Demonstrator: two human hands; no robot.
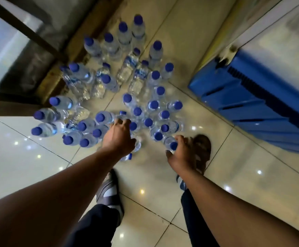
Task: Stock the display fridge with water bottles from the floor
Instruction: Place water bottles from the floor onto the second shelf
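Several clear water bottles with blue caps [127,98] stand crowded on the tiled floor; a few lie on their sides. My left hand [118,134] reaches down into the near cluster, fingers curled, and grips a water bottle [137,144] under the palm, its cap pointing back at me. My right hand [180,154] grips another water bottle [170,140] at the cluster's near right edge, fingers and thumb round its neck. The blue base of a cabinet [252,104], apparently the fridge, stands to the right with a white front above it.
A dark-framed glass panel [11,50] and a worn wooden sill border the bottles on the left. My feet in sandals [109,189] stand on the glossy floor tiles [234,175] just behind the cluster, the right foot beside my right hand.
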